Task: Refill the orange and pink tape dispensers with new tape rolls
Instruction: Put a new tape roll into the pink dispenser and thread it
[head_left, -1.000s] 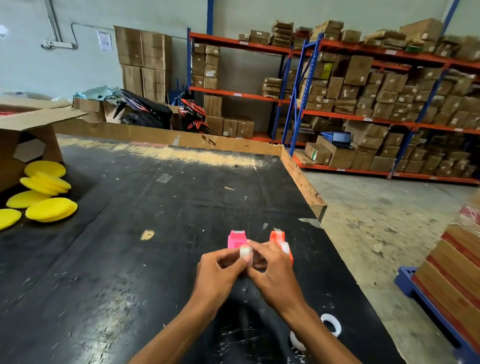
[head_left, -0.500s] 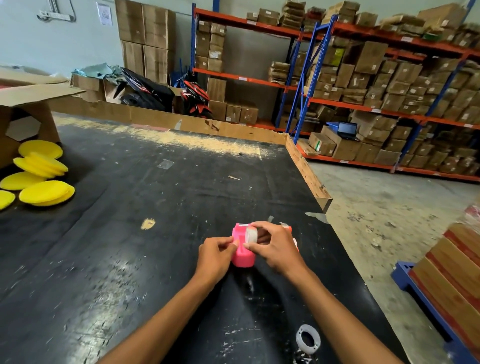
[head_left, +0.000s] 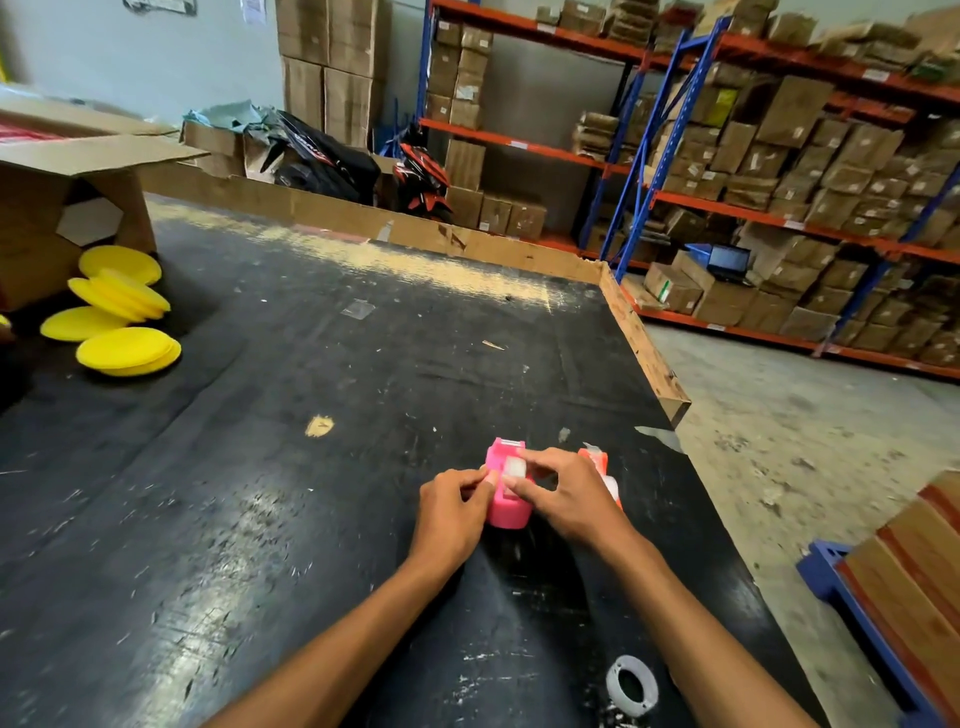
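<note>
Head view: both hands on pink dispenser, tape roll partly hidden

Head cam, looking down at black desk (head_left: 260, 519). Pink tape dispenser (head_left: 506, 506) stands near the desk's right side, held between both hands. Left hand (head_left: 451, 514) pinches its left side w/ fingertips; right hand (head_left: 563, 496) reaches over from the right, thumb and forefinger closed on a small whitish tape roll (head_left: 515, 467) sitting in or on top of the dispenser. Can't tell if it's fully seated, since fingers cover most of it. Orange tape dispenser (head_left: 597, 460) is just beside the pink one on the right, mostly hidden behind the right hand; only top and a strip of its side show. White ring, prob. an empty tape core (head_left: 631, 686), lies on the desk near the bottom edge, next to the right forearm. Yellow round pads (head_left: 124, 351) piled at far left beside a cardboard box (head_left: 62, 208), box cut off by frame. Shelving w/ cartons (head_left: 779, 182) in the background.
</note>
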